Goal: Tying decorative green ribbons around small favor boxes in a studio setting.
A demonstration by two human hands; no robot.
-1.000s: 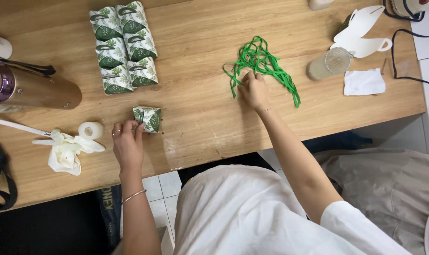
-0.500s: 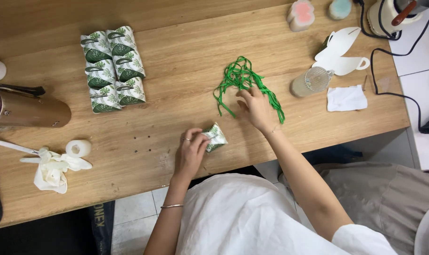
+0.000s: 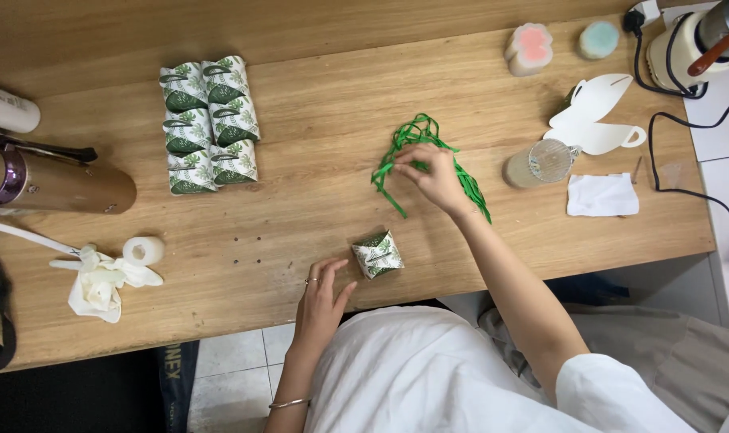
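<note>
While the right hand (image 3: 435, 172) pinches into a tangle of green ribbon (image 3: 424, 156) near the middle of the wooden table (image 3: 316, 216), fingers closed on a few strands, the left hand (image 3: 320, 301) rests open and loose at the table's front edge, holding nothing. A second ago that left hand was over by the white roll of tape, gripping a small folded packet; half a second ago it had carried the packet toward the centre. The leaf-print packet (image 3: 378, 254) sits alone on the wood, just beside the left fingertips but released, and close below the ribbon, so both pieces lie within the person's reach at once. It is a small, pillow-shaped paper box, white with dark green leaf patterns, its flaps folded shut and slightly puffed. Six matching packets (image 3: 208, 124) stand in a tidy double row further back on the left, well apart from it. A cream fabric flower (image 3: 100, 281) and the tape roll (image 3: 144, 251) stay at the left edge; a glass jar (image 3: 541, 164), white paper cut-outs (image 3: 593, 116) and a white cloth (image 3: 603, 195) lie to the right.
</note>
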